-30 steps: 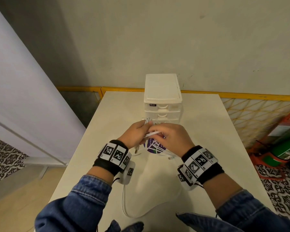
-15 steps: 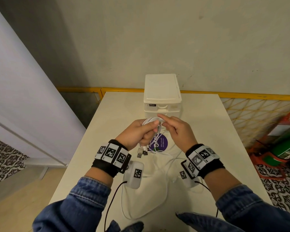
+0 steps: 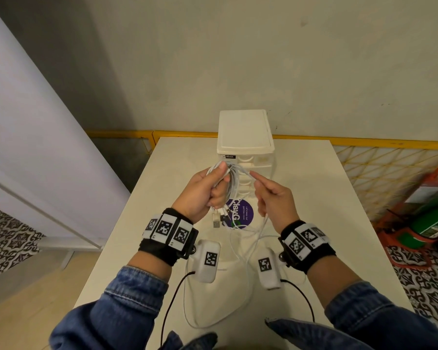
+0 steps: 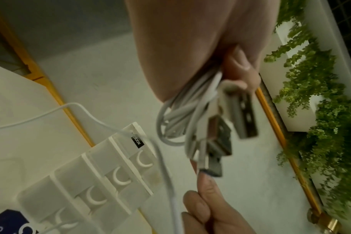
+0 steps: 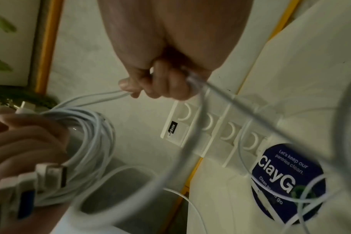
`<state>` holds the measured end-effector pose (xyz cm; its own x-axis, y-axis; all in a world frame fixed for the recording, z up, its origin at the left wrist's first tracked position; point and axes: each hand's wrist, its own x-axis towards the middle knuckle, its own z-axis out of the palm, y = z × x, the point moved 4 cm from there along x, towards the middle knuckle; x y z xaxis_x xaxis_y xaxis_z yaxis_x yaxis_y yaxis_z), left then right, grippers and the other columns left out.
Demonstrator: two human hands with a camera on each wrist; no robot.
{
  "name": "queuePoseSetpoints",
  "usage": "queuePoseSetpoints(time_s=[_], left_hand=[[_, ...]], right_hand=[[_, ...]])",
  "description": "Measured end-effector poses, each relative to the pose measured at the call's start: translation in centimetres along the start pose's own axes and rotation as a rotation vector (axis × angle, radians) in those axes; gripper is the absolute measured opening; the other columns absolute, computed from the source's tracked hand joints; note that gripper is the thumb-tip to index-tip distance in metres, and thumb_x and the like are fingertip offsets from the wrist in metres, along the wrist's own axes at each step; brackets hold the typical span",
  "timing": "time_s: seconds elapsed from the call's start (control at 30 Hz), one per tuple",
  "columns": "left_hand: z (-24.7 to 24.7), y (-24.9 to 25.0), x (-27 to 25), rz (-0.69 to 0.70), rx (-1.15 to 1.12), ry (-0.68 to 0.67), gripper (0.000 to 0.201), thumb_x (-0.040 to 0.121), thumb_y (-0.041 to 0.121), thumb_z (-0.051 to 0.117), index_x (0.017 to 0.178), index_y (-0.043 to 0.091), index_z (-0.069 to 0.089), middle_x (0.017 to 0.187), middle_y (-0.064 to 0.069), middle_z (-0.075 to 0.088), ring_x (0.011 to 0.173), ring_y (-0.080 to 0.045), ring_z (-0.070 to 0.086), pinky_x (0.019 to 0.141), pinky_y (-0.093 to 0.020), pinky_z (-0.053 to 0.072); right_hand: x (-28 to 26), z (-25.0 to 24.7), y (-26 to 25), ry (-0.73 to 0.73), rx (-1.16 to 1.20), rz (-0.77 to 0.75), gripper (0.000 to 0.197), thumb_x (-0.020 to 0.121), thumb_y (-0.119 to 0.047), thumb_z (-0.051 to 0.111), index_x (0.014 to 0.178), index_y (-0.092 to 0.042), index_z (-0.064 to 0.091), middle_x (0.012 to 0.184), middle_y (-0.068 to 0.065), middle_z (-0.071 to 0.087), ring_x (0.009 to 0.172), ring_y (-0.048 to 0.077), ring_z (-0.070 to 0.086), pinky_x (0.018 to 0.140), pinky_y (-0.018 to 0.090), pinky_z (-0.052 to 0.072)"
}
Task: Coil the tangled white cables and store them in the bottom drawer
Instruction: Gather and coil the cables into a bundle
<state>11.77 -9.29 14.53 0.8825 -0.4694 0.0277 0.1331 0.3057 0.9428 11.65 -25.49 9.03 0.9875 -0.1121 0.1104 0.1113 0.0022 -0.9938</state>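
My left hand [image 3: 208,190] grips a coil of white cables [image 3: 232,184] above the table, in front of the white drawer unit [image 3: 245,137]. Several USB plugs [image 4: 230,126] hang from the bundle below my fingers. My right hand [image 3: 268,195] pinches loose white strands [image 5: 102,96] that run from the coil. The slack cable [image 3: 240,286] trails down onto the table between my wrists. The drawer unit's drawers [image 5: 208,134] all stand closed, each with a curved handle.
A round purple sticker [image 3: 242,215] lies on the white table [image 3: 301,198] before the drawer unit. A yellow rail [image 3: 364,141] runs behind the table. A green and orange object [image 3: 430,218] stands on the floor at right. Green plants [image 4: 321,110] hang nearby.
Both hands have risen and moved apart. The coil in my left hand has grown, and my right hand has drawn a strand out to the right.
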Motion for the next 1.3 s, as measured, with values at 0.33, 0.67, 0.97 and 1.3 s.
queuePoseSetpoints(time_s=[0.33,0.67,0.97,1.3], left_hand=[[-0.1,0.2,0.5,0.018,-0.005,0.014,0.031,0.092,0.036,0.041,0.074,0.012,0.046,0.043,0.009,0.027,0.033,-0.007,0.02,0.04,-0.021,0.017],[-4.1,0.6,0.9,0.19,-0.198,0.263,0.034,0.099,0.036,0.034,0.073,0.017,0.046,0.047,0.009,0.026,0.041,-0.01,0.015,0.04,-0.022,0.019],[-6.8,0.5,0.1,0.191,-0.02,0.554,0.033,0.097,0.035,0.044,0.068,0.02,0.045,0.055,0.003,0.029,0.045,-0.011,0.024,0.043,-0.022,0.026],[-5.5,0.6,0.5,0.03,-0.046,0.25,0.038,0.099,0.036,0.038,0.065,0.018,0.04,0.047,0.007,0.025,0.037,-0.008,0.021,0.037,-0.02,0.02]], right_hand=[[0.2,0.3,0.6,0.039,-0.126,-0.008,0.025,0.094,-0.017,0.051,0.116,-0.017,0.063,0.05,-0.03,0.054,0.053,-0.009,0.05,0.062,0.013,0.035],[-0.4,0.0,1.9,-0.056,-0.072,0.155,0.023,0.088,-0.022,0.061,0.109,-0.018,0.068,0.046,-0.014,0.038,0.038,0.003,0.03,0.041,0.015,0.03],[-0.3,1.3,1.4,-0.187,-0.325,0.02,0.053,0.091,-0.029,0.054,0.141,-0.027,0.034,0.079,-0.004,0.035,0.07,0.004,0.039,0.072,0.013,0.036],[1.0,-1.3,1.3,0.216,-0.451,-0.181,0.031,0.097,-0.028,0.043,0.124,-0.027,0.057,0.085,-0.001,0.043,0.074,0.004,0.048,0.077,0.008,0.037]])
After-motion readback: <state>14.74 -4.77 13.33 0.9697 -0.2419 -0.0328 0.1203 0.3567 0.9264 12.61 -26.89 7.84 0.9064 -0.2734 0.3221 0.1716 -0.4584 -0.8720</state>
